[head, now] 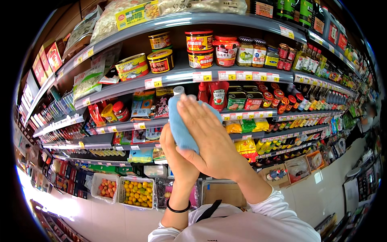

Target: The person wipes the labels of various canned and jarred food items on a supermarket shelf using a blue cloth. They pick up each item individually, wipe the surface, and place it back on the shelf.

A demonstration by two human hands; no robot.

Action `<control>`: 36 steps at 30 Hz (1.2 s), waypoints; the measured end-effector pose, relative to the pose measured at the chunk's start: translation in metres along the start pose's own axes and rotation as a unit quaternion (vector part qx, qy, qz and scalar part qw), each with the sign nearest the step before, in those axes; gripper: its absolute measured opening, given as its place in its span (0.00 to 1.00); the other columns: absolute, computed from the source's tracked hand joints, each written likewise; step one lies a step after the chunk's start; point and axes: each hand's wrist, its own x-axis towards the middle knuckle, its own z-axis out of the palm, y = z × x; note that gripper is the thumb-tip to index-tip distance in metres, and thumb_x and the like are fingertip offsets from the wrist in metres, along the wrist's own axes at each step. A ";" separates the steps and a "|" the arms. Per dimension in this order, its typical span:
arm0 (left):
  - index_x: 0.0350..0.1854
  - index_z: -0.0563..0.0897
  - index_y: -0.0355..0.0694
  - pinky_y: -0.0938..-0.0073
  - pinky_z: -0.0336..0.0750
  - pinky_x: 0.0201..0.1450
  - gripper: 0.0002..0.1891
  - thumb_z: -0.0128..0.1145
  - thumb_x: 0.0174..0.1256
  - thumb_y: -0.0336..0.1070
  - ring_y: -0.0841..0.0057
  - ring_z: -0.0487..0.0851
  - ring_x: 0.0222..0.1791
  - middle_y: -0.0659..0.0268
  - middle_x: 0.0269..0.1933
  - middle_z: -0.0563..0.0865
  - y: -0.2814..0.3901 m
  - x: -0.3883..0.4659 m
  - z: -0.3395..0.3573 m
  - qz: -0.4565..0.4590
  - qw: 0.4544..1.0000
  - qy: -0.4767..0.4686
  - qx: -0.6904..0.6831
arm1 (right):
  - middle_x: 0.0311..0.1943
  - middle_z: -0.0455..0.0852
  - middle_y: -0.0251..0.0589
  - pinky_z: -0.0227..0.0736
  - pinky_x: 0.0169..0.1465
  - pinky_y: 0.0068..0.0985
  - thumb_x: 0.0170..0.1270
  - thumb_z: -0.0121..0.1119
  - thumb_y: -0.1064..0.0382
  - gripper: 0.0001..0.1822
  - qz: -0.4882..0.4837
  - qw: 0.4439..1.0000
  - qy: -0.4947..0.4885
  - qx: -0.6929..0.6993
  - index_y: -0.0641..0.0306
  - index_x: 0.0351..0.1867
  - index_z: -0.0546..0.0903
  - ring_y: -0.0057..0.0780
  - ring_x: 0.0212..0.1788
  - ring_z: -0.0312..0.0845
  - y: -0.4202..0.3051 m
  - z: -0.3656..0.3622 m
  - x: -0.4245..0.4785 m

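A folded light-blue cloth (182,128) is pressed between my two hands in front of the shop shelves. My left hand (175,151), with a black band on its wrist, is behind and under the cloth, its fingers mostly hidden. Flat over the cloth lies my right hand (208,136), its fingers close together and pointing up toward the shelf. Just beyond my fingertips stand a white-lidded container (178,90) and a red Heinz ketchup pouch (218,95). Stacked jars with red lids (199,47) stand on the shelf above.
Price-tagged shelf edges (257,75) curve across the view, holding cans (131,66), jars and packets. Below, on the floor, are a crate of oranges (121,192), a crate of apples (94,189) and cardboard boxes (276,175). A person (366,121) is at the far right.
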 end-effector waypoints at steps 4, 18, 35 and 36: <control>0.71 0.67 0.35 0.58 0.65 0.71 0.35 0.67 0.63 0.33 0.57 0.70 0.68 0.51 0.68 0.72 0.008 0.003 -0.008 -0.039 0.999 0.015 0.000 | 0.78 0.62 0.52 0.48 0.81 0.45 0.57 0.64 0.61 0.45 -0.053 0.995 -0.059 0.054 0.68 0.77 0.62 0.47 0.81 0.53 0.000 -0.013 -0.022; 0.72 0.65 0.36 0.60 0.65 0.71 0.44 0.74 0.50 0.30 0.59 0.71 0.67 0.54 0.66 0.72 0.030 -0.008 0.008 -0.103 0.993 -0.053 -0.016 | 0.76 0.66 0.49 0.50 0.80 0.45 0.61 0.60 0.62 0.38 -0.017 0.999 -0.005 0.048 0.65 0.75 0.68 0.44 0.80 0.57 0.002 -0.033 -0.026; 0.70 0.65 0.36 0.69 0.78 0.62 0.38 0.70 0.56 0.22 0.72 0.82 0.59 0.59 0.62 0.79 0.051 -0.006 -0.003 -0.353 0.824 -0.036 -0.443 | 0.76 0.64 0.58 0.59 0.74 0.41 0.82 0.44 0.52 0.29 0.102 0.915 0.327 0.213 0.72 0.74 0.67 0.48 0.76 0.62 0.000 0.016 -0.070; 0.70 0.65 0.36 0.69 0.79 0.62 0.38 0.70 0.57 0.22 0.72 0.82 0.58 0.59 0.62 0.79 0.052 -0.007 -0.003 -0.356 0.825 -0.036 -0.438 | 0.77 0.61 0.60 0.54 0.76 0.43 0.82 0.41 0.50 0.31 0.076 0.953 0.272 0.112 0.73 0.75 0.65 0.53 0.77 0.59 -0.011 0.016 -0.066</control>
